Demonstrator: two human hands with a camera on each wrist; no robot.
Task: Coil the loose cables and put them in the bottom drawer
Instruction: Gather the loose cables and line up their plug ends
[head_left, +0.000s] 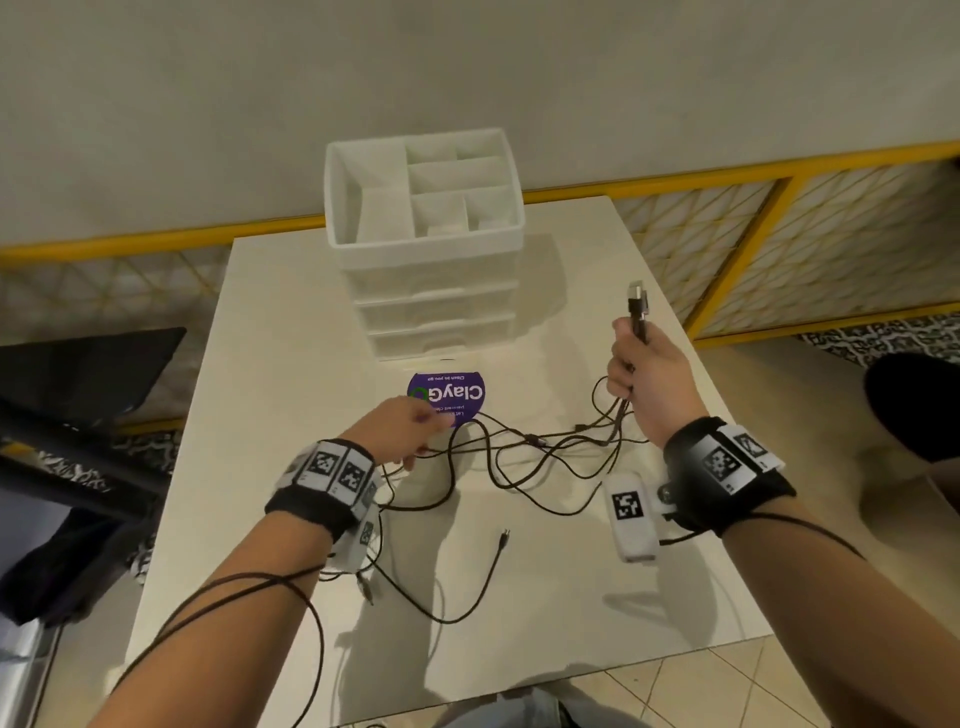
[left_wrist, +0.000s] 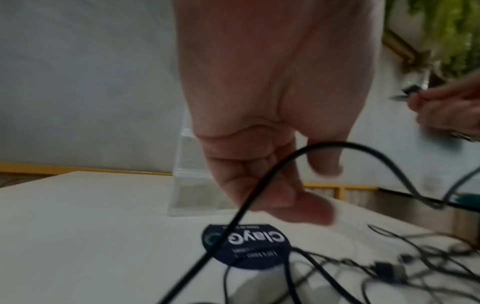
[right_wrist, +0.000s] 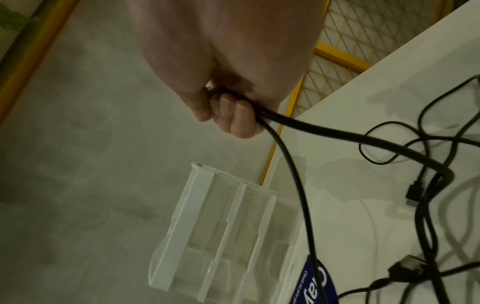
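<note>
A tangle of thin black cables (head_left: 519, 447) (left_wrist: 384, 269) (right_wrist: 426, 185) lies on the white table (head_left: 291, 364). My right hand (head_left: 644, 374) (right_wrist: 228, 111) is raised above the table's right side. It grips a bundle of cable ends, and their USB plugs (head_left: 638, 304) stick up out of the fist. My left hand (head_left: 410, 426) (left_wrist: 272, 174) hangs low over the cables beside a purple sticker (head_left: 457, 395), fingers loosely bent. One cable arcs in front of them and no grip shows. The white drawer unit (head_left: 431, 244) (right_wrist: 221, 226) stands at the back with its bottom drawer (head_left: 441, 340) closed.
One free cable end (head_left: 504, 538) lies toward the table's front edge. A yellow mesh railing (head_left: 779, 234) runs behind and to the right of the table. Dark furniture (head_left: 78, 374) stands on the left. The wrist cameras' own cords trail along both forearms.
</note>
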